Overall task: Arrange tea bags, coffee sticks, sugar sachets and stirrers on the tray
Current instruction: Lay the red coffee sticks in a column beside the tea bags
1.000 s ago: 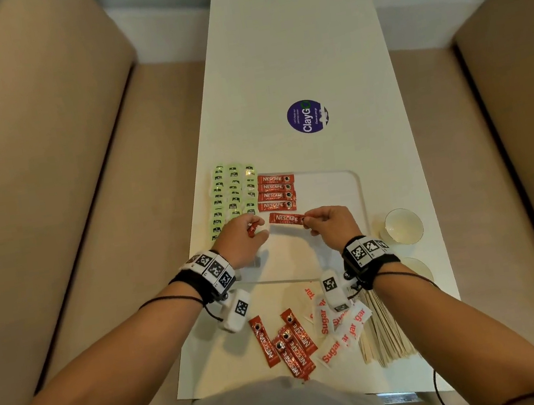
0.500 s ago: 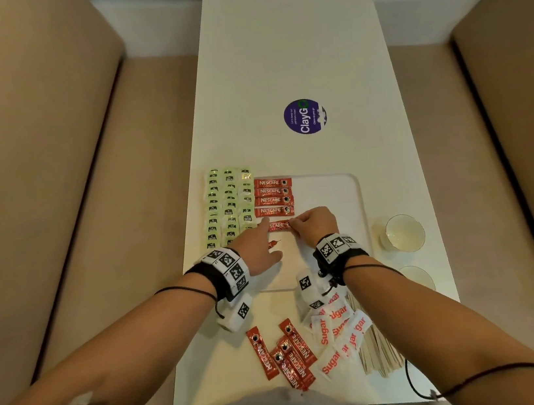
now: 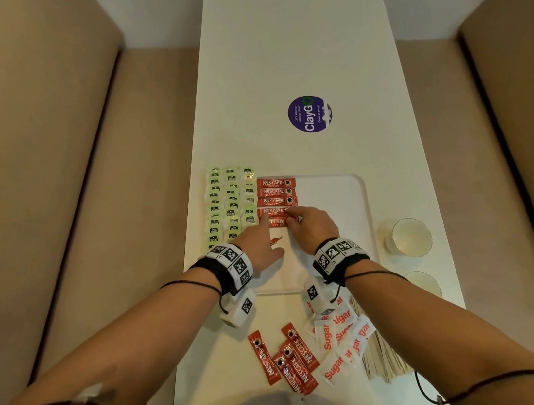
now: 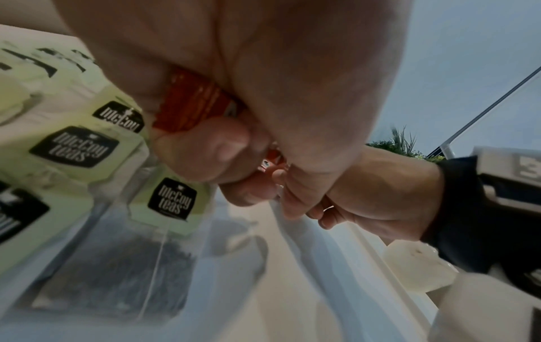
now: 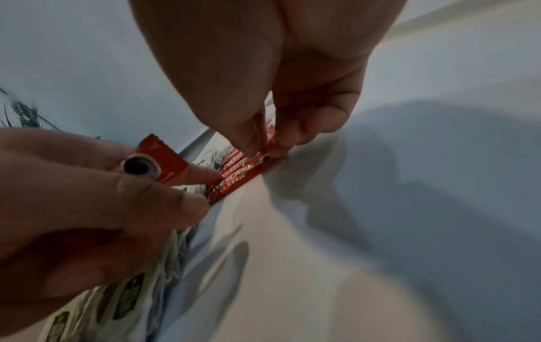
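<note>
A white tray (image 3: 366, 209) holds rows of green tea bags (image 3: 231, 204) on its left and a column of red coffee sticks (image 3: 277, 193) beside them. The lowest coffee stick (image 3: 275, 223) lies flat under that column. My right hand (image 3: 292, 218) pinches its right end, also seen in the right wrist view (image 5: 263, 157). My left hand (image 3: 263, 237) touches its left end with the index finger and grips a spare coffee stick (image 5: 158, 159) in its curled fingers (image 4: 202, 148).
Loose coffee sticks (image 3: 289, 360), sugar sachets (image 3: 343, 339) and wooden stirrers (image 3: 386, 362) lie on the table near me. Two cups (image 3: 408, 238) stand right of the tray. A purple sticker (image 3: 309, 114) sits farther up. Padded benches flank the table.
Both hands moved away from me and slightly left with the coffee stick. It now lies close under the column; the right hand slid inward along it.
</note>
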The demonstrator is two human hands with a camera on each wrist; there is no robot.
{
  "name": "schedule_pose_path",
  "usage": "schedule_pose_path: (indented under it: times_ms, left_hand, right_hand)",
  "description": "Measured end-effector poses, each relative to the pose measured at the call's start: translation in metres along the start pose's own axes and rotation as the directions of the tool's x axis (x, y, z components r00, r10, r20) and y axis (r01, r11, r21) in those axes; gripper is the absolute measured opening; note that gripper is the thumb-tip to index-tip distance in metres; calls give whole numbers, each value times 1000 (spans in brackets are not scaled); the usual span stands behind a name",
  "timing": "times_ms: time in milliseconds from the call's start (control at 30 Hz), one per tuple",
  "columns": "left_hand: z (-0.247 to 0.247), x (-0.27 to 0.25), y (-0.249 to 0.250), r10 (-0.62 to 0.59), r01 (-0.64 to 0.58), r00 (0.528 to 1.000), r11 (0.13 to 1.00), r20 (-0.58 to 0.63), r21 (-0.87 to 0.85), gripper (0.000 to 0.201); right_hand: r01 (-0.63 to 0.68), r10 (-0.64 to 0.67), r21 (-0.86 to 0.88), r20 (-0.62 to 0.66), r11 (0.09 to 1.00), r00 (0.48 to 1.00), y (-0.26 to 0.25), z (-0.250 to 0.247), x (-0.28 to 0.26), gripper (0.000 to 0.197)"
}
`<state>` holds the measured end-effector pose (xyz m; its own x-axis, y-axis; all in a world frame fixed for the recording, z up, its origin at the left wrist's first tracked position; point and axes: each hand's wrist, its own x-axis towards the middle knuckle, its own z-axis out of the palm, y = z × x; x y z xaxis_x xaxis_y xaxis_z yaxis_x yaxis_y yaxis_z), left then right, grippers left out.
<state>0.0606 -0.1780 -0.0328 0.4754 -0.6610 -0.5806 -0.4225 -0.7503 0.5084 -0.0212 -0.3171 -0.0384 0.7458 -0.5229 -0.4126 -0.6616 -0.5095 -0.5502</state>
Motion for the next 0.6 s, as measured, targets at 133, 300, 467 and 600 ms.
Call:
schedule_pose_path:
  times_ms: [133,300,467,600]
  left_hand:
    - [3,5,-1,-21,21,1000,1000,-5,5,89]
    - [3,4,1,-11,11,1000,1000,-13,-9,90]
    - [5,-2,0,3,-3,1000,1000,-15,-6,80]
    - [10,-7,-1,-8,8,1000,1000,14,-8,96]
  right_hand:
    - [-22,22,15,5,1000,1000,-1,1,3,36]
    - [-22,23,44,-14,999,1000,3,1,5,34]
    - [-42,45,49,-48,998,998,10,2,2,24]
    - [-67,70,60,-52,996,996,14,4,0,22]
